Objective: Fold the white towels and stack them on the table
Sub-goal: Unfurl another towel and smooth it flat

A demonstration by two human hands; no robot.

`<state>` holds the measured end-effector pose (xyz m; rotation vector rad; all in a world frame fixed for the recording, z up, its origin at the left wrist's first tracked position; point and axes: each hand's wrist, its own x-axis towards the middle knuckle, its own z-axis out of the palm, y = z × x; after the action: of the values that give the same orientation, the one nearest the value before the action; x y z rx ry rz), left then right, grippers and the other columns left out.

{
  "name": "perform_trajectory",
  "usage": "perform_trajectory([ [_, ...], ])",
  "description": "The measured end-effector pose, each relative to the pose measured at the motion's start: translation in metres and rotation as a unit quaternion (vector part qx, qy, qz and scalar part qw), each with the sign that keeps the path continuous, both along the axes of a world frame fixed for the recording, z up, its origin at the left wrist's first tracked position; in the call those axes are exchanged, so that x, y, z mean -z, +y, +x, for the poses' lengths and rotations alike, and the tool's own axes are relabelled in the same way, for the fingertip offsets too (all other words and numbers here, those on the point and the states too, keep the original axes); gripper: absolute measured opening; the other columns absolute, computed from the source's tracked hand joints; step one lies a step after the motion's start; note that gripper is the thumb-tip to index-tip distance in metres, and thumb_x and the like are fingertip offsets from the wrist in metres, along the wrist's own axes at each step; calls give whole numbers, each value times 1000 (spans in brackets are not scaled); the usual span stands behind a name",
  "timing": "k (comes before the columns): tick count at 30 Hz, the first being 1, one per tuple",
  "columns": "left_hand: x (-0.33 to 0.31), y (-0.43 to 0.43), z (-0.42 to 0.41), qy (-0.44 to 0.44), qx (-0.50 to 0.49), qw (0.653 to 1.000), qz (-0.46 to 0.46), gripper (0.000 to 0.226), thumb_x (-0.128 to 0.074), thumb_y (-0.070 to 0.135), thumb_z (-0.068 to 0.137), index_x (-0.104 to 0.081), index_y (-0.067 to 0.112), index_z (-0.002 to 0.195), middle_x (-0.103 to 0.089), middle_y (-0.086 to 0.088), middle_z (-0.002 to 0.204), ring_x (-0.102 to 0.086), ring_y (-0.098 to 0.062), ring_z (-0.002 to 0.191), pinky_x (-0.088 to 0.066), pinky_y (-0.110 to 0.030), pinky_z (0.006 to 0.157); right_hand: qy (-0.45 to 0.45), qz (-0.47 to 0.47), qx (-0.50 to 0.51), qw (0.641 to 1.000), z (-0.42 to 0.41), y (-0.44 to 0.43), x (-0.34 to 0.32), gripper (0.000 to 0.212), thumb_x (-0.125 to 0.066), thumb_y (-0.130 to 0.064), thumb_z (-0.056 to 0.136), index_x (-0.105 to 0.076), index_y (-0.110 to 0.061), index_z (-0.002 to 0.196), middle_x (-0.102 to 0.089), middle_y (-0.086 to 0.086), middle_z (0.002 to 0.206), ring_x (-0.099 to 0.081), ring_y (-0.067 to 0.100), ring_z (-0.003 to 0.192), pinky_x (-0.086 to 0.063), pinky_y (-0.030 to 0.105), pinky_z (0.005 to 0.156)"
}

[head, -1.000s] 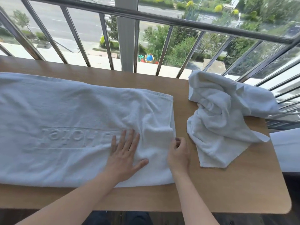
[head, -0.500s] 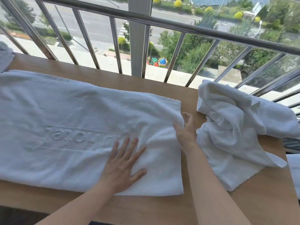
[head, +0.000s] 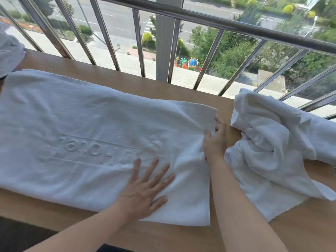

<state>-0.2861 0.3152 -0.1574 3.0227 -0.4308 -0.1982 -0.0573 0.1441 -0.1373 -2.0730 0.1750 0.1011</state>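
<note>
At the far left edge, a piece of grey cloth (head: 10,51) lies on the corner of the light brown wooden table (head: 127,82). Just beside it, a large white terry towel (head: 72,124) with raised lettering is spread flat along the tabletop, its near long edge close to the table's front edge. The left hand (head: 143,190) lies palm down on the towel's near right part, fingers straight and spread, pressing the fabric. The right hand (head: 215,140) is at the towel's right short edge and grips it, thumb on top and fingers curled at the hem. Further right, apart from the flat towel, a second white towel (head: 272,151) sits in a crumpled heap on the table, below the silver metal railing (head: 200,19) that runs behind the table
</note>
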Motion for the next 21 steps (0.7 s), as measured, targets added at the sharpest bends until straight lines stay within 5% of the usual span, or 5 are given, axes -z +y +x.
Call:
perform_trajectory([
  [4,-3,-2,3,27,2,1000,-10,67,-29,58,104,-15,27,161,-10,-5,169,-9,-39,153,-12,-63,117,4,-49,-67,997,-10,0,-10,58,-58,-32,97,-26,-41,144,-39,-20,150,-45,0,119,-39,29,89],
  [8,-3,-2,6,48,-28,998,-28,68,-26,57,105,-16,20,161,-13,-1,169,-7,-33,155,-15,-60,118,44,-103,-26,993,-66,-2,-10,58,-57,-39,95,-23,-37,142,-54,-10,129,-57,22,112,-35,31,82],
  [11,-2,-4,7,58,-36,997,-28,67,-20,57,106,-18,19,161,-13,-1,169,-7,-31,155,-15,-60,119,36,-175,-3,984,-111,-8,-3,50,-55,-45,97,-31,-31,138,-52,-23,98,-54,19,97,-34,32,77],
  [17,-1,-7,5,74,-39,996,-33,65,-9,57,106,-13,23,161,-4,3,169,2,-28,156,-10,-59,121,66,-141,44,987,-113,-30,-6,42,-50,-43,101,-34,-28,137,-56,6,134,-61,29,109,-45,35,74],
  [21,1,-13,5,79,-50,995,-26,65,-9,60,105,-9,27,162,0,3,169,5,-29,155,-8,-62,121,103,-202,35,973,-162,-18,-5,50,-48,-46,100,-30,-22,140,-62,7,125,-63,31,101,-49,38,78],
])
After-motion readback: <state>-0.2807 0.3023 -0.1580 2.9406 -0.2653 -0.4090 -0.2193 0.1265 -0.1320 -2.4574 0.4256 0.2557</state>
